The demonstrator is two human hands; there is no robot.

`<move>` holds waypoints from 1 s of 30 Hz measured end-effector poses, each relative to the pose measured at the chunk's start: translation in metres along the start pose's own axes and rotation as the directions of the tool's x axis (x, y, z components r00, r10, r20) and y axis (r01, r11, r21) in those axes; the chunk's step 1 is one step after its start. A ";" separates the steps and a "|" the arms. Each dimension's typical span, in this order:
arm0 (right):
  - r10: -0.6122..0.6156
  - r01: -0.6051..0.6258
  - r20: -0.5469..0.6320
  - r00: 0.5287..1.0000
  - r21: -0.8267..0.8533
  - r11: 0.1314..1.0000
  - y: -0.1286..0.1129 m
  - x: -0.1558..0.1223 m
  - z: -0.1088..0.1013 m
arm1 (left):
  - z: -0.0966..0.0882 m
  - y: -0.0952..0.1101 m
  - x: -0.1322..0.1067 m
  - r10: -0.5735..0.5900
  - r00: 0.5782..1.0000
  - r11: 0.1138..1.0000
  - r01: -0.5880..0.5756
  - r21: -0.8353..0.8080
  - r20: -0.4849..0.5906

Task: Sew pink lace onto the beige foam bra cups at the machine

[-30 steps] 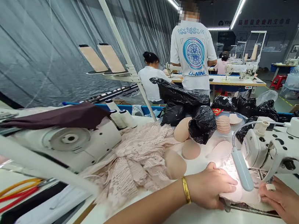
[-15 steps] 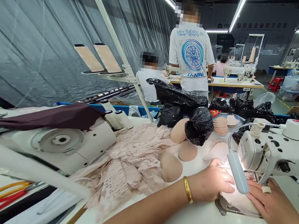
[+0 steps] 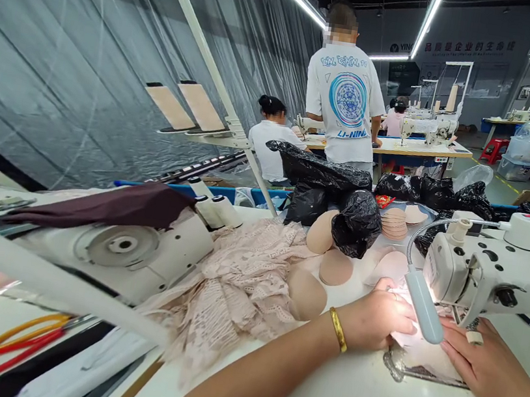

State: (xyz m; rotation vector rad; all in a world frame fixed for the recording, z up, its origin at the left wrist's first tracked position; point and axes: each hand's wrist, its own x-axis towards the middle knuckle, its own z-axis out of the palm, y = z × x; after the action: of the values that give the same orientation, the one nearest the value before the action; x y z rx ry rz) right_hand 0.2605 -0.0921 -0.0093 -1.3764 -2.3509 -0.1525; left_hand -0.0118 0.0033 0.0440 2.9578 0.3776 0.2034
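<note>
My left hand (image 3: 373,319), with a gold bangle at the wrist, lies flat on a pale fabric piece (image 3: 412,360) under the head of a white sewing machine (image 3: 491,273). My right hand (image 3: 473,362) presses the same piece from the right, fingers pointing toward the needle area. The machine's lamp (image 3: 422,306) shines on the fabric between both hands. A heap of pink lace (image 3: 237,287) and several beige foam cups (image 3: 308,293) lie just left of my left hand.
A second sewing machine (image 3: 130,248) with dark cloth on it stands at the left. Red and yellow scissors (image 3: 12,347) lie near the front left. Black plastic bags (image 3: 343,203) and stacked cups (image 3: 393,223) sit behind. A person in a white T-shirt (image 3: 345,101) stands farther back; others sit.
Both hands have slid the pale fabric slightly away from me under the machine head, with my right hand moving closer to the needle area. The view shifted a little.
</note>
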 end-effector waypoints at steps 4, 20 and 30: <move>0.045 -0.045 -0.099 0.994 0.001 0.999 0.005 -0.009 0.006 | -0.001 -0.001 0.001 -0.002 1.000 1.000 0.002 0.002 0.004; 0.125 -0.114 -0.114 0.986 0.099 0.989 -0.002 -0.001 -0.004 | 0.006 -0.001 0.001 -0.002 1.000 0.998 0.002 0.068 0.005; 0.082 -0.070 -0.139 0.987 0.087 0.994 0.003 -0.006 0.002 | 0.007 -0.002 -0.001 -0.014 1.000 1.000 0.014 0.014 -0.023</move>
State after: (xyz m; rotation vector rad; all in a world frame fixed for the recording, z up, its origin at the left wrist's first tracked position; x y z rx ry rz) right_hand 0.2649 -0.0951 -0.0136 -1.3675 -2.1606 -0.1271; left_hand -0.0121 0.0036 0.0367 2.9685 0.4042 0.2334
